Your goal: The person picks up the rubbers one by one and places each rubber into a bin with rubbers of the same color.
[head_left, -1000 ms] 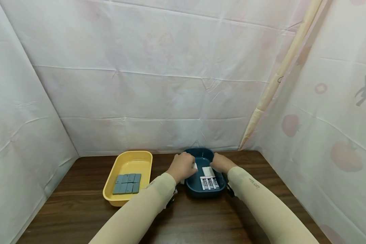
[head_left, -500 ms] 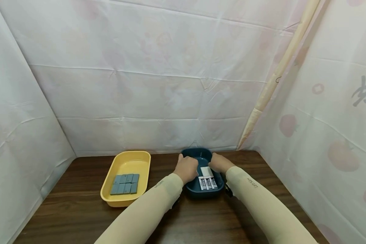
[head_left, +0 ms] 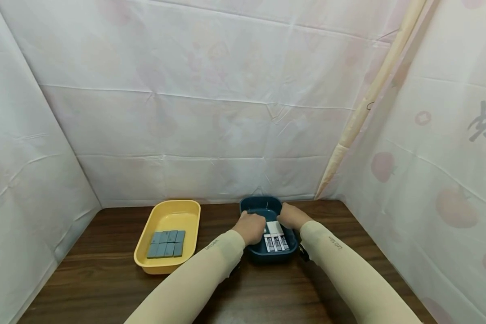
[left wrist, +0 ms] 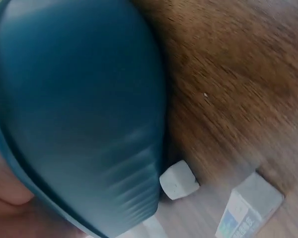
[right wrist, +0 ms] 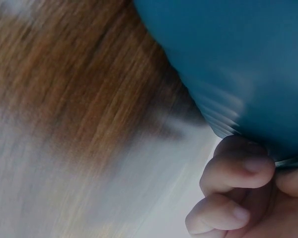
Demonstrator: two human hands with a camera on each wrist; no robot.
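Note:
My left hand reaches down into the dark blue tray. A bit of white shows at its fingertips, seemingly an eraser; the fingers themselves are mostly hidden from above. To the right of that hand, white erasers with printed black-and-white sleeves lie side by side in the tray. My right hand pinches the tray's right rim, its curled fingers on the outside of the wall. Outside the tray, the left wrist view shows a white eraser against its wall and a sleeved eraser close by on the table.
A yellow tray stands to the left, holding several grey blocks in two rows. Both trays are on a dark wooden table. White printed cloth hangs behind and at the sides, with a covered pole at the right corner.
My left hand has moved right and down from the blue tray's left rim into the tray, carrying the white eraser. The right hand keeps its grip on the rim.

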